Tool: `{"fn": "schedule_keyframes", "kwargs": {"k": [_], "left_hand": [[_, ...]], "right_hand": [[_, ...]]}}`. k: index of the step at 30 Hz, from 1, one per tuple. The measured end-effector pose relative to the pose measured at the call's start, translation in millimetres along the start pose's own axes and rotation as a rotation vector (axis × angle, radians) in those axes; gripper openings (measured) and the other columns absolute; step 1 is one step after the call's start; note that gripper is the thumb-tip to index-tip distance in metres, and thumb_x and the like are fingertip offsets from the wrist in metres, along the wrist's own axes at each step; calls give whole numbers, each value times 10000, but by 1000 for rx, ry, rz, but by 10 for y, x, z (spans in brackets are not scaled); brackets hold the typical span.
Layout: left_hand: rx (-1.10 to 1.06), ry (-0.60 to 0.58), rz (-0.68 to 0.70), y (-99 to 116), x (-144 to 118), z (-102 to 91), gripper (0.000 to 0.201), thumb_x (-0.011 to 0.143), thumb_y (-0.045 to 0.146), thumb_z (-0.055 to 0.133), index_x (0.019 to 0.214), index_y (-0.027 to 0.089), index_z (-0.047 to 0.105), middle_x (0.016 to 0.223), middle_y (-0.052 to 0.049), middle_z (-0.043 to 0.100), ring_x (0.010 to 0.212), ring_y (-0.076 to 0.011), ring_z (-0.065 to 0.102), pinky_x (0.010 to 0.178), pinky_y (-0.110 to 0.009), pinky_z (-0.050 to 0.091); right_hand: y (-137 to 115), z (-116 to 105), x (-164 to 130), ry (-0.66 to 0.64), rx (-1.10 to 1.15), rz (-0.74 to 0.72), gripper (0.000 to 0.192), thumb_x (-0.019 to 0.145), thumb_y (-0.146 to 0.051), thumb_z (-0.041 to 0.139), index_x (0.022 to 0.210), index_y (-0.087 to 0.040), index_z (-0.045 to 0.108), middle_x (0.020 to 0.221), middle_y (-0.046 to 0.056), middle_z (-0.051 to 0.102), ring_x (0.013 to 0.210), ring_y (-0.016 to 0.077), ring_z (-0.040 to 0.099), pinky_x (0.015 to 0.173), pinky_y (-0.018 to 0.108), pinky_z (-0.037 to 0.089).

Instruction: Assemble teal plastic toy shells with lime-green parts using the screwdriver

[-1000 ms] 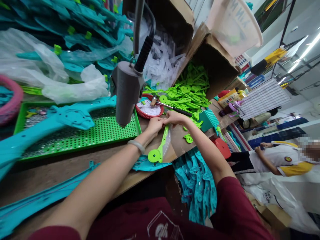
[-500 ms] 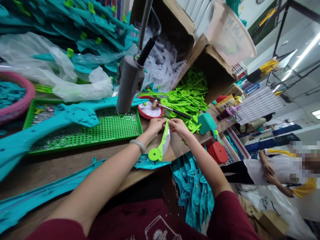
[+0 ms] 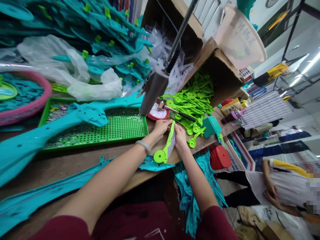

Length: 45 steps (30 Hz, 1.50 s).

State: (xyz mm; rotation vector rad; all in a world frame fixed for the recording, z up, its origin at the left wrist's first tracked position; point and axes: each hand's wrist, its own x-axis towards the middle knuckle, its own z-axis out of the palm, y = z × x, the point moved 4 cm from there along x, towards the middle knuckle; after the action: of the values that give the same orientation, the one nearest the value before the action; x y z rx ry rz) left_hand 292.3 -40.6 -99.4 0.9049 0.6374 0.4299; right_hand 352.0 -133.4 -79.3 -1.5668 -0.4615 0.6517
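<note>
At bench [image 3: 75, 161] | lime pc [image 3: 166, 148], grn tray [image 3: 125, 128] | bkgd R: person [image 3: 282, 186], ceiling lt [image 3: 311, 64]

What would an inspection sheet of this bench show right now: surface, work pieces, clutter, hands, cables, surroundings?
Surface: brown worktop, a long teal panel lying along its near edge.
Work pieces: green part with a round end, clear plastic piece beside it.
Clutter: perforated green tray with small metal pieces; hammer with its head at the red basket; heap of green parts.
Hands: left hand and right hand at the green part's upper end; grips partly hidden.
Cables: black cable at the top of the hanging grey tool.
Surroundings: red stool and another person at the right.
</note>
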Motion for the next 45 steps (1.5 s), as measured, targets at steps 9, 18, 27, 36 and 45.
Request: {"fn": "schedule_keyframes", "kwargs": {"k": [9,18,27,36,45], "left_hand": [[60,-71,72,-5,9,26,380,965,408,632,1257,167,599,1246,-97,633,1059,-227,650,896,-443,581],[206,12,146,-32,16,-29,388,960,419,636,1250,162,608,1255,-88,631,1084,-250,644,914,-455,574],[368,75,160,-22,31,-40,389,954,424,642,1236,157,618,1247,-79,635,1078,-258,646,902,-447,578],[490,98,215,11,-33,-11,379,958,423,638,1226,157,621,1230,-80,642,1059,-246,651,892,-438,581],[559,85,258,96,-61,3,363,964,416,631,1226,165,621,1236,-84,641,1061,-238,650,902,-439,578]], "right_hand": [[-70,-40,17,-59,-123,-82,368,780,-575,675,794,-225,560,674,-11,626,681,166,636,619,282,545],[-575,-89,63,-101,-595,-283,371,680,-393,741,974,-197,627,777,-37,559,697,119,522,687,247,463],[-912,180,199,-246,-1107,-221,224,595,-204,749,696,-208,549,604,-51,529,642,149,534,678,279,428],[-755,152,85,-180,-1146,-228,144,722,-280,641,828,-210,570,617,-29,562,648,180,601,625,277,480],[-757,76,139,-239,-1020,-231,204,648,-265,625,810,-209,514,673,-67,512,623,113,530,584,233,475]]}}
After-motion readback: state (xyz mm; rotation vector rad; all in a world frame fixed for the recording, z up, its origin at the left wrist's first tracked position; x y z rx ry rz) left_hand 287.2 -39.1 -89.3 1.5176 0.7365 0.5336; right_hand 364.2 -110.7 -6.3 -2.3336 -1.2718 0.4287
